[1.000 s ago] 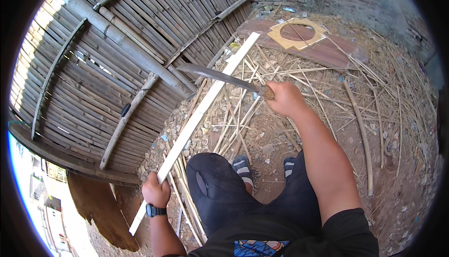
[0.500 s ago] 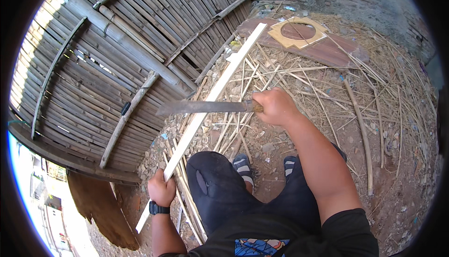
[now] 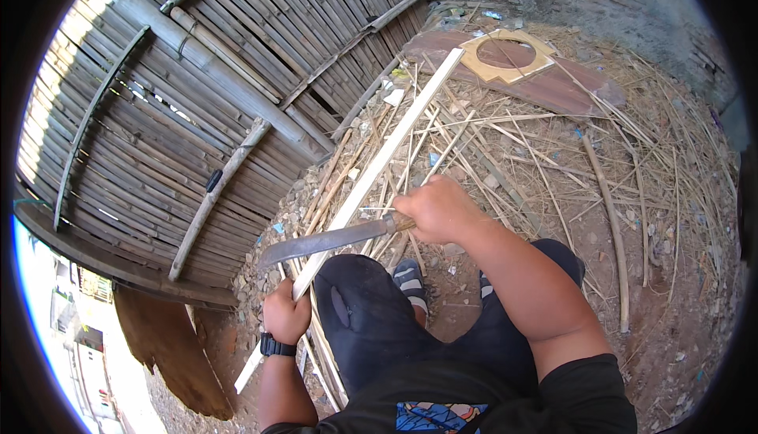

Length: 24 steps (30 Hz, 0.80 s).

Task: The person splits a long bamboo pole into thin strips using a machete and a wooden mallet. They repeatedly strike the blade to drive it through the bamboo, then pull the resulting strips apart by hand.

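Note:
My left hand [image 3: 287,313] is closed around the lower part of a long, pale wooden strip [image 3: 388,148], which looks like split bamboo. The strip slants up and away to the right, past my left knee. My right hand [image 3: 439,208] grips the wooden handle of a machete [image 3: 335,240]. Its dark, broad blade points left and lies across the strip, a short way above my left hand. Whether the edge bites into the strip cannot be made out.
Several thin pale strips [image 3: 322,347] lie beside my left leg. A bamboo slat wall [image 3: 229,63] stands at the left. Straw and sticks cover the ground ahead. A brown board [image 3: 580,101] bears a yellowish panel with a round hole [image 3: 471,63]. A brick wall [image 3: 624,7] rises behind.
The machete has moved down the strip toward my left hand, its handle end shifting left and nearer to me. My left hand has moved slightly up and right with the strip.

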{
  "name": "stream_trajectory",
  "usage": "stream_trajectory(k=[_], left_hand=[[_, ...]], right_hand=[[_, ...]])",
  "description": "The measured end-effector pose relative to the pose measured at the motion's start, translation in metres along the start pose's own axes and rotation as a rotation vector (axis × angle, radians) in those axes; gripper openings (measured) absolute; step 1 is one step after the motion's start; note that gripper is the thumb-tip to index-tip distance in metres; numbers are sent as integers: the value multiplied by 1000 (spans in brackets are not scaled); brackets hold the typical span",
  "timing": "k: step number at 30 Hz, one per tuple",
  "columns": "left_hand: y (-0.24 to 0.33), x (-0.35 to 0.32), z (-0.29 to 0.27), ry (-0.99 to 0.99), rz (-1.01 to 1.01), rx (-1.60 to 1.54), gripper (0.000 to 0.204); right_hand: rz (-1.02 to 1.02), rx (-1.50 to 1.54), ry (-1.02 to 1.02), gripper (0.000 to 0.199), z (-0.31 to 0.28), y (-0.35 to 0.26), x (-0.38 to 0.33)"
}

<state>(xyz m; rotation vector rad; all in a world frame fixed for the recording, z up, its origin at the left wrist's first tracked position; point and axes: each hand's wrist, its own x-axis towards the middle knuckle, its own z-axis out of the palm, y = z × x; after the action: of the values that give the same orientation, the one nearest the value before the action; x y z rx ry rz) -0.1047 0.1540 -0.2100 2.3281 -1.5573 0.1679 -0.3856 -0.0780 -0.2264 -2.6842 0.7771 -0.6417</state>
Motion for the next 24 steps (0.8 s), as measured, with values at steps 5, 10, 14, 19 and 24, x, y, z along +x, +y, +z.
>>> stream_trajectory(k=[5,10,14,19,24], left_hand=[[-11,-5,-2,-12,-33,69,17],[-2,-1,11,-53,-52,13,26],[4,3,13,-115,-103,-62,29],[-12,-5,-1,-104,-67,-106,27],[-15,-13,-7,-73,-66,-1,29]], right_hand=[[547,267,94,21,-15,68,-8],[257,97,41,20,3,24,-4],[-170,-148,18,18,20,-17,4],[392,119,60,16,-22,42,-5],[494,72,202,17,-24,60,-11]])
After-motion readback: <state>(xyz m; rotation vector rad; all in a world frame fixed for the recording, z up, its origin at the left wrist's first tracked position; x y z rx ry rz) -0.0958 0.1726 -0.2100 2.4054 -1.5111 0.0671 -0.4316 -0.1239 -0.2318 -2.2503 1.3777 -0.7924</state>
